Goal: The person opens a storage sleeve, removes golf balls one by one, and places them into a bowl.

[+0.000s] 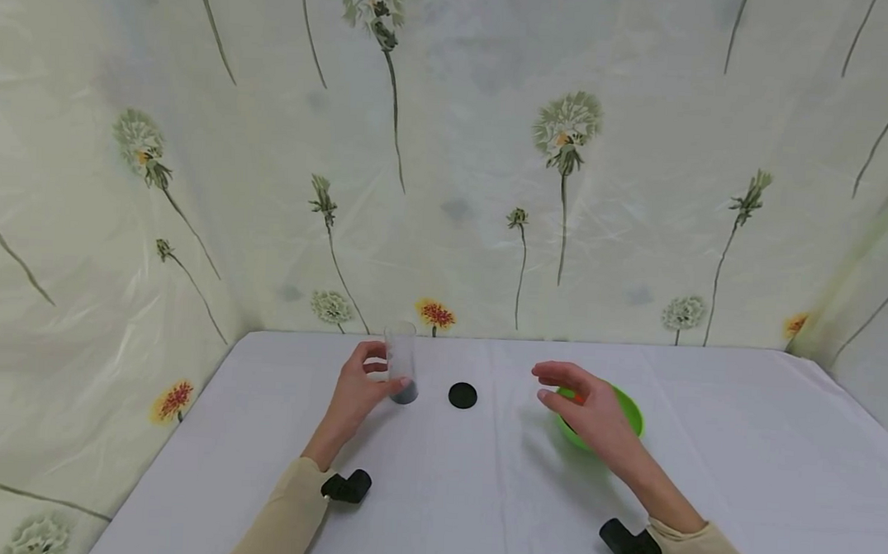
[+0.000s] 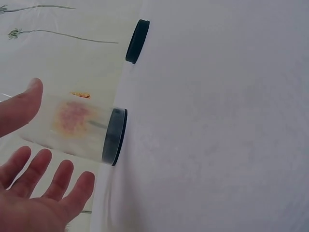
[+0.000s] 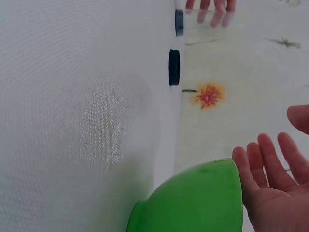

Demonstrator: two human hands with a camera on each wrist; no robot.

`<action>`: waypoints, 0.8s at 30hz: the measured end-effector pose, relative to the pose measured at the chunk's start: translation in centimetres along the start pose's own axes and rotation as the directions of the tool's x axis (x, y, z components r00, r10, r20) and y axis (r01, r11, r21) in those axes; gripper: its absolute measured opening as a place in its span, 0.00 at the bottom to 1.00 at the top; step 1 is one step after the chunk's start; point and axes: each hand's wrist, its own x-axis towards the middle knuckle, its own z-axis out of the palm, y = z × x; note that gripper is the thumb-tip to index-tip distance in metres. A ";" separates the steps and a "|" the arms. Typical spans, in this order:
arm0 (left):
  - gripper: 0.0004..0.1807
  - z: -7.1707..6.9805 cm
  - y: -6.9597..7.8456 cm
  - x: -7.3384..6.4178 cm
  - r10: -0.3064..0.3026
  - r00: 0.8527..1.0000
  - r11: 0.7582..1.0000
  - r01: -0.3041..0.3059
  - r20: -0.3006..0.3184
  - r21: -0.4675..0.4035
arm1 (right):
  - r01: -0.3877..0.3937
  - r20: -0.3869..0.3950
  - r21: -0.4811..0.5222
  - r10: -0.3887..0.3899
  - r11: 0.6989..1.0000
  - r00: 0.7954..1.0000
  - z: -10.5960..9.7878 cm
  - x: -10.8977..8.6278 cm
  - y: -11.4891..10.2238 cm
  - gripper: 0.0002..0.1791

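A clear cylindrical container (image 1: 401, 354) with a dark base (image 2: 115, 137) stands upright on the table. My left hand (image 1: 359, 393) is beside it, thumb and fingers spread on either side; the left wrist view shows a gap between the fingertips and its wall. To the container's right, a round black lid (image 1: 463, 395) lies on the cloth. My right hand (image 1: 594, 412) hovers over the near left part of a green bowl (image 1: 634, 411), fingers loosely bent and holding nothing. Something orange (image 1: 579, 398) shows inside the bowl, mostly hidden by the hand.
A white cloth (image 1: 441, 508) covers the table. Behind it and at the sides hangs a pale curtain (image 1: 465, 146) printed with dandelions. Black wrist mounts (image 1: 349, 486) sit at both sleeves.
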 end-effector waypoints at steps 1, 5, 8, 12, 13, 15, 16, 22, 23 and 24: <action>0.33 -0.1 0.1 -0.1 -0.004 1.000 1.000 0.004 0.004 -0.008 | -0.003 -0.001 0.004 0.003 1.000 1.000 0.0 0.0 0.0 0.20; 0.32 -0.6 0.3 -0.3 -0.005 1.000 1.000 0.006 0.027 -0.023 | -0.029 0.001 0.041 0.029 0.999 1.000 0.0 0.1 -0.2 0.22; 0.32 -1.1 0.5 -0.5 -0.006 0.999 1.000 0.007 0.047 -0.029 | -0.051 0.008 0.075 0.051 0.996 0.999 0.0 0.2 -0.4 0.24; 0.32 -1.8 2.1 -1.5 -0.002 0.997 0.999 0.005 0.071 -0.044 | -0.061 0.014 0.107 0.060 0.992 0.998 -0.1 0.1 -0.5 0.25; 0.31 -1.9 2.3 -1.6 -0.005 0.997 0.999 0.008 0.072 -0.042 | -0.059 0.012 0.111 0.058 0.992 0.998 -0.1 0.0 -0.5 0.24; 0.29 -2.0 2.5 -1.8 0.003 0.997 0.999 0.000 0.073 -0.046 | -0.057 0.006 0.109 0.056 0.992 0.998 -0.1 -0.2 -0.7 0.24; 0.28 -2.1 2.3 -1.7 0.005 0.997 0.999 -0.002 0.072 -0.045 | -0.055 0.003 0.101 0.055 0.993 0.998 0.0 -0.3 -0.8 0.25; 0.25 -2.5 3.1 -3.1 0.010 0.993 0.999 -0.015 0.114 0.043 | -0.094 0.017 0.008 0.093 0.996 0.995 0.4 -1.8 -1.9 0.27; 0.26 -2.5 3.4 -3.4 0.017 0.992 0.996 -0.027 0.124 0.083 | -0.103 0.021 -0.013 0.103 0.995 0.994 0.4 -2.1 -2.2 0.28; 0.27 -2.5 3.7 -3.8 0.024 0.991 0.990 -0.041 0.131 0.132 | -0.118 0.019 -0.041 0.119 0.992 0.993 0.4 -2.3 -2.4 0.29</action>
